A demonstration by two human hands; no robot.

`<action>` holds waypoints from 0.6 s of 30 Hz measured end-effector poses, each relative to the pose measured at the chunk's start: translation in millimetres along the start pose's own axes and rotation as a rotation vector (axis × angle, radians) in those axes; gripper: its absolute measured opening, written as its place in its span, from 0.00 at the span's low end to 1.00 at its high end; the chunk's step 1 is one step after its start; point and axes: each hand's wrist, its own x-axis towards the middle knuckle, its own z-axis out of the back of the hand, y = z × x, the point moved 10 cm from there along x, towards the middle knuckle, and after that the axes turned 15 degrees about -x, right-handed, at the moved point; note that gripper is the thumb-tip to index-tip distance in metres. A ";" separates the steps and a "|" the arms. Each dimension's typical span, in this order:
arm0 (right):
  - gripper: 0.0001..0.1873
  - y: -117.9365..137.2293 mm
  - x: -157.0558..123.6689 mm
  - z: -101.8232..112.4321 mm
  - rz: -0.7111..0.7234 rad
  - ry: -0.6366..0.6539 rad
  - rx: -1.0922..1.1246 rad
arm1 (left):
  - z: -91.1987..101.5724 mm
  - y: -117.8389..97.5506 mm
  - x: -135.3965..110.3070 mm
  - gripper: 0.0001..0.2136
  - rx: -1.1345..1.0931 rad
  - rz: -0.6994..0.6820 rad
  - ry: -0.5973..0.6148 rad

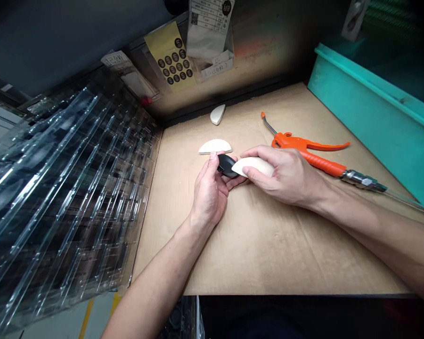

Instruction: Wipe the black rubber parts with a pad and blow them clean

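My left hand [212, 188] is closed around a small round black part [227, 165] with a shallow dished face, held above the cardboard. In my right hand [286, 176] is a white half-round felt-like pad [252, 166], gripped between thumb and fingers. The pad's pointed tip touches or almost touches the black part's right edge; I cannot tell which. Just beyond my left hand lies another white half-round pad [215, 146], flat on the cardboard. Farther back rests a smaller white wedge-shaped pad [218, 114].
An orange air blow gun [304, 147] with a metal hose fitting lies behind my right hand. A teal bin [367, 113] borders the right side. Stacked clear plastic trays [74, 188] stand at left. Cardboard [268, 254] covers the table; a sticker sheet [173, 56] hangs behind.
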 end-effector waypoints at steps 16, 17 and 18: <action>0.11 -20.5 2.9 -17.8 -0.229 0.177 0.258 | -2.8 2.1 -2.1 0.14 0.037 -0.009 0.002; 0.11 -20.3 2.5 -20.4 -0.237 0.201 0.285 | -2.9 2.0 -2.3 0.14 0.041 -0.011 0.001; 0.11 -21.0 2.6 -19.6 -0.241 0.196 0.262 | -3.0 1.9 -2.5 0.14 0.049 -0.014 0.001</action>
